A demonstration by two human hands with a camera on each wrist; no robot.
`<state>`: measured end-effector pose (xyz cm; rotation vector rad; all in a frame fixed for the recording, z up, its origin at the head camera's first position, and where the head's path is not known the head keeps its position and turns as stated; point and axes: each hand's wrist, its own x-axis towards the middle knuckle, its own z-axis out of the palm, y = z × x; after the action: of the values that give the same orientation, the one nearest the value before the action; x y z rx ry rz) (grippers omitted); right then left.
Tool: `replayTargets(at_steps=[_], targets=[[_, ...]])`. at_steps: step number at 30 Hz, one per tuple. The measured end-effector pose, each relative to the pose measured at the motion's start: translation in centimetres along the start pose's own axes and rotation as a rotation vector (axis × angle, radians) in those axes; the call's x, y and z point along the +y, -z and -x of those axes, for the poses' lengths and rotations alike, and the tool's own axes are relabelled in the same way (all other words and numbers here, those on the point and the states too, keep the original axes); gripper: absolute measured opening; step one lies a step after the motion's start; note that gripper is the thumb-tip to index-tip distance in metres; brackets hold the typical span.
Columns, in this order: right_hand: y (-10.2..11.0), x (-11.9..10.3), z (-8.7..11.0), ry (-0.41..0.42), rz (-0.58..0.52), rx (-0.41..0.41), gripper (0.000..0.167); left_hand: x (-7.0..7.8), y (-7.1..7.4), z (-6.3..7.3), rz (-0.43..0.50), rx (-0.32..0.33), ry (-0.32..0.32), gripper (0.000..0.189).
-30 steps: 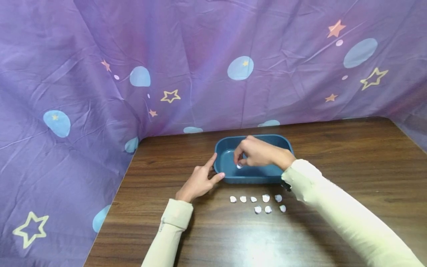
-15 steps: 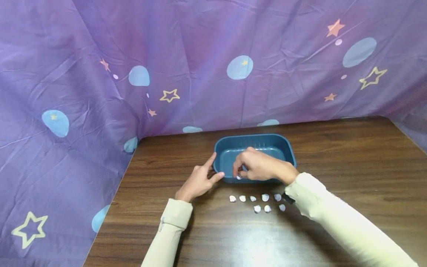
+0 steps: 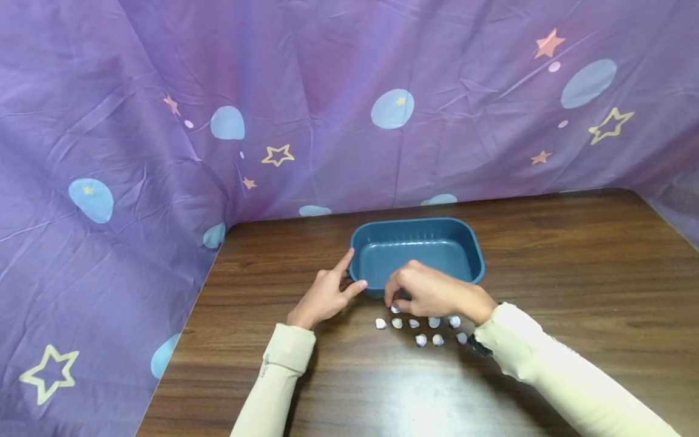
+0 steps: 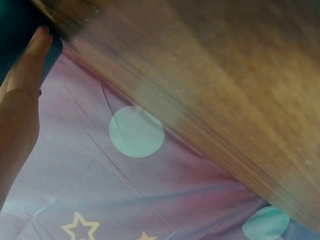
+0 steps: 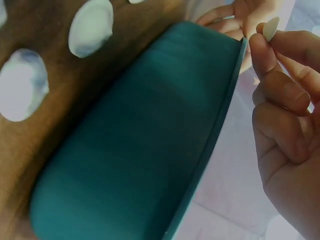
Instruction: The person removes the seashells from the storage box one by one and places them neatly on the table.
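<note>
A blue-green plastic basin [image 3: 412,223] stands at the back of the table. My left hand [image 3: 324,298] rests against its left end, forefinger and thumb spread along the rim. In the left wrist view, that hand [image 4: 22,95] touches the basin's dark wall. My right hand [image 3: 431,291] is at the basin's near side and pinches a small white seashell [image 3: 395,309] between thumb and fingertips. The right wrist view shows this seashell [image 5: 270,29] on edge in the pinch. Just in front of the basin lie several more white seashells [image 3: 413,324], in two rows.
The wooden table [image 3: 262,267] reaches back to a purple cloth [image 3: 327,109] printed with stars and blue spots. Part of the basin's near wall is hidden by the right hand. A dark band [image 3: 480,346] sits under the right sleeve.
My right hand has drawn back from over the basin to its near side, close above the seashells, still pinching one. The left hand stays at the rim.
</note>
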<state>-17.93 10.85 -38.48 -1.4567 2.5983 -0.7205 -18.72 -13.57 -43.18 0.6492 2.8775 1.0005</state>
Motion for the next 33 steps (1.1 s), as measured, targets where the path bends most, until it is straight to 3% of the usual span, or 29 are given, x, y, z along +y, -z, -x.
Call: replayTargets(at_steps=[15,33], targets=[[-2.5,-0.1,0.6,-0.002,0.031,-0.061,0.014,-0.1,-0.1,0.0,0.026,0.002,0.002,0.080],[-3.9,-0.2,1.2,-0.006,0.039,-0.104,0.017,-0.1,-0.2,-0.1,0.029,0.002,0.007,0.079]])
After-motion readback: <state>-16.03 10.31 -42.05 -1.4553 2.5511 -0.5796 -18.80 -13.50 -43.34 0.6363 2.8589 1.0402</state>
